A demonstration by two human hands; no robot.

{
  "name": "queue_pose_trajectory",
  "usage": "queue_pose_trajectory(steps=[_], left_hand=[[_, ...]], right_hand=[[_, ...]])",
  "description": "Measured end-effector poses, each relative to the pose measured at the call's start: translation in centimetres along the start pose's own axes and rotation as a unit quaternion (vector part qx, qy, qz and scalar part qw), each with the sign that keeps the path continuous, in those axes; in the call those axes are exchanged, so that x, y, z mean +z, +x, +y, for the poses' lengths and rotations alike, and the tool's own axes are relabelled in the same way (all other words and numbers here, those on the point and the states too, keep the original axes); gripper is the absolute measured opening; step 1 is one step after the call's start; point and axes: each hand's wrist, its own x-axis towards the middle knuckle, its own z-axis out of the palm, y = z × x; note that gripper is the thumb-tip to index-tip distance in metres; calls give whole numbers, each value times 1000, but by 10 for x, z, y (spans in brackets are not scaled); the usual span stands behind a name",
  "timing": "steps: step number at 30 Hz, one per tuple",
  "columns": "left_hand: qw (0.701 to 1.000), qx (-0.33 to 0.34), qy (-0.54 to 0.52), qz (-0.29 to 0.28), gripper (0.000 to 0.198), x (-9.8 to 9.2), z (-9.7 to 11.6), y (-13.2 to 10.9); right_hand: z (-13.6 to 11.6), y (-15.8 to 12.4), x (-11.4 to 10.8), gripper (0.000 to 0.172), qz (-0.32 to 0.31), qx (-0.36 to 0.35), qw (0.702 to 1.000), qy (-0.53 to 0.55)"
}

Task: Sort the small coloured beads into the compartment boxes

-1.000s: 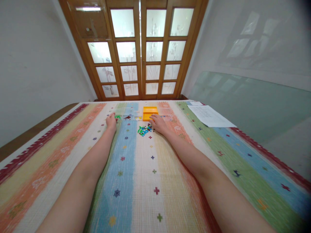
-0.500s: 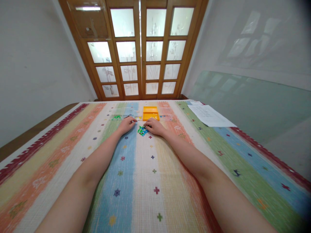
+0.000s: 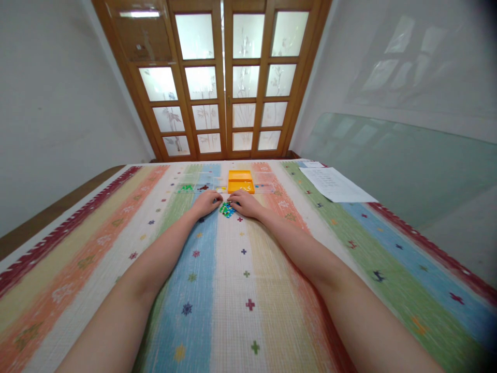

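A small pile of mixed green, blue and white pieces [image 3: 227, 210] lies on the striped cloth; they are too small to name. My left hand [image 3: 208, 203] is at the pile's left edge, fingers curled and bent together at the tips. On the other side my right hand [image 3: 245, 203] reaches over the pile's right edge, its fingertips drawn together on the pieces. Whatever either hand pinches is hidden or too tiny to see. Just behind the hands stands an open orange box [image 3: 240, 186].
Left of the orange box, clear trays hold green pieces [image 3: 187, 188], dark red pieces [image 3: 203, 187] and yellow pieces [image 3: 221, 189]. Another clear tray [image 3: 266, 189] with a few blue pieces is at its right. Printed paper sheets [image 3: 336, 185] lie at the back right.
My left hand has moved slightly right, from beside the trays to the pile, uncovering the dark red pieces. My right hand has shifted only slightly and stays at the pile.
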Motion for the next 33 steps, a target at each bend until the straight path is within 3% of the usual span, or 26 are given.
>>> queue_pose_trajectory(steps=[15, 22, 33], left_hand=[[996, -74, 27, 52, 19, 4, -17, -2], [993, -91, 45, 55, 19, 2, -17, -3], [988, -135, 60, 42, 17, -4, -11, -4]], right_hand=[[-6, 10, 18, 38, -36, -57, 998, 9], [-1, 12, 25, 36, -14, -35, 999, 10], [-4, 9, 15, 37, 6, 34, 999, -20]])
